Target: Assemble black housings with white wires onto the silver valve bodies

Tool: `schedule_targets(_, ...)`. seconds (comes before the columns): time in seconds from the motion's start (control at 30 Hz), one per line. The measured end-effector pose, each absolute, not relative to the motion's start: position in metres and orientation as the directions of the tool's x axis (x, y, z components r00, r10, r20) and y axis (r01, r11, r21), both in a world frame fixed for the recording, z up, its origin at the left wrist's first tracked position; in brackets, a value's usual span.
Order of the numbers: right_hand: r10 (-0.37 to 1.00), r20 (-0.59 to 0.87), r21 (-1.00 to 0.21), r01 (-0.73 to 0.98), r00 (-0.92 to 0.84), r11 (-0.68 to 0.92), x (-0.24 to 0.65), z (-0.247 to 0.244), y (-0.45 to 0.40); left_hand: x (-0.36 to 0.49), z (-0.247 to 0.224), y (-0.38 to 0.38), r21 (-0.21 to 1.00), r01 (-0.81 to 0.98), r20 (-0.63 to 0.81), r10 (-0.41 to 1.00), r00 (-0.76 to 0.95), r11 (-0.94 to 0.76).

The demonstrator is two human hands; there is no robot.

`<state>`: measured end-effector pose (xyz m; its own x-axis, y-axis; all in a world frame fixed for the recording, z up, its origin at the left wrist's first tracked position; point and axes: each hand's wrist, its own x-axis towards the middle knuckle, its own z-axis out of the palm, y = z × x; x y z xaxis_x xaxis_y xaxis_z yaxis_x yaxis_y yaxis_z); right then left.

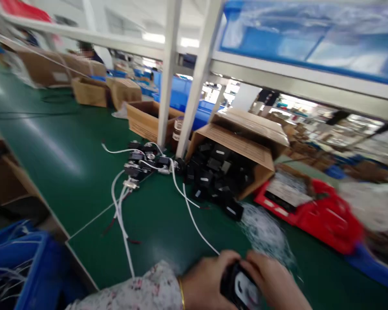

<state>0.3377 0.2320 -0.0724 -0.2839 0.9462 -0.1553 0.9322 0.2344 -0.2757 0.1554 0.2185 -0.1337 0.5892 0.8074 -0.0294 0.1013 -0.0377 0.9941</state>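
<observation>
Low in the head view, my left hand (203, 282) and my right hand (274, 277) are closed around a small black device (228, 280) with a pale, rounded face. Its exact kind does not show, and fingers cover much of it. A white cable (195, 224) runs from the pile toward my left hand; whether it joins the device is hidden. Beyond the hands, several black motor-like units (136, 170) with white cables lie heaped on the green table (158, 241). Right of them, a tipped cardboard box (261, 163) spills black block-shaped housings (203, 178).
Clear plastic strands (267, 232) lie beside a red bin (333, 219) at right. Metal posts (194, 82) rise behind the pile. Blue bins (310, 38) sit on the shelf above. A blue crate (35, 262) of cables stands lower left. Another person (90, 52) is far back.
</observation>
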Motion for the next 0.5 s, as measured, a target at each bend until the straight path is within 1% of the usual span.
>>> schedule_targets(0.07,0.943,-0.216,-0.325,0.93,-0.252,0.174,0.336,-0.059,0.23,0.15,-0.126,0.211,0.984,0.135,0.012,0.804,0.595,-0.114)
schedule_targets(0.2,0.951,-0.26,-0.389,0.92,-0.167,0.055,0.332,-0.045,0.235,0.147,-0.124,0.218,0.987,0.126,0.004,0.797,0.604,-0.1)
schedule_targets(0.27,0.952,-0.257,-0.411,0.911,-0.164,0.046,0.33,-0.043,0.236,0.149,-0.125,0.22,0.989,0.121,-0.008,0.801,0.599,-0.081)
schedule_targets(0.4,0.953,-0.223,-0.435,0.896,-0.202,0.088,0.333,-0.047,0.229,0.151,-0.12,0.217,0.992,0.12,-0.041,0.802,0.596,-0.039)
schedule_targets(0.43,0.955,-0.226,-0.413,0.907,-0.191,0.084,0.336,-0.052,0.228,0.152,-0.118,0.218,0.992,0.124,-0.068,0.78,0.623,-0.012)
schedule_targets(0.47,0.959,-0.214,-0.422,0.903,-0.185,0.08,0.341,-0.061,0.229,0.152,-0.116,0.221,0.989,0.149,-0.118,0.729,0.674,0.022)
schedule_targets(0.5,0.958,-0.219,-0.449,0.891,-0.183,0.067,0.345,-0.071,0.233,0.152,-0.115,0.224,0.982,0.187,-0.144,0.728,0.67,0.022)
